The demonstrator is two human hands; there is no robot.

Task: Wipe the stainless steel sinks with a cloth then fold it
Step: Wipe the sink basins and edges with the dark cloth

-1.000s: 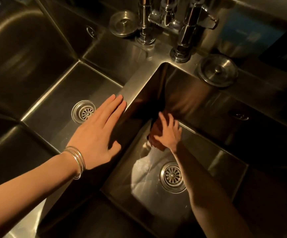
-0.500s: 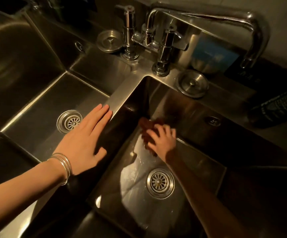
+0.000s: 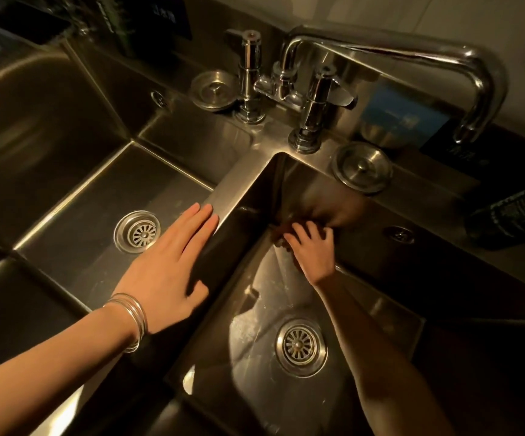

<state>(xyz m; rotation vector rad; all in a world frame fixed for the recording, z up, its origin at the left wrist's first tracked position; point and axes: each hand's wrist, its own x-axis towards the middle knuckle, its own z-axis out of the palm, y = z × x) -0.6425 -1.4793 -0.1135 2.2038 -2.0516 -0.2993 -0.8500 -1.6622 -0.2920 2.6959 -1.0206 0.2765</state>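
Two stainless steel sinks lie side by side, the left sink (image 3: 75,215) and the right sink (image 3: 380,313), split by a steel divider (image 3: 223,190). My left hand (image 3: 170,269) rests flat on the divider with straight fingers. My right hand (image 3: 311,250) is down in the right sink at its far corner, fingers spread, pressing a dark reddish cloth (image 3: 281,229) against the floor and back wall. Most of the cloth is hidden under that hand.
A faucet (image 3: 396,58) with two tap handles stands behind the divider, its spout arching right. Round drain plugs sit on the back ledge, one at left (image 3: 214,89), one at right (image 3: 361,168). Each sink has a drain strainer. A dark ribbed object (image 3: 515,215) lies at the right.
My right hand has slid the cloth from the sink floor up into the far corner against the back wall. My left hand stays on the divider. The view has tilted up, showing the faucet spout.
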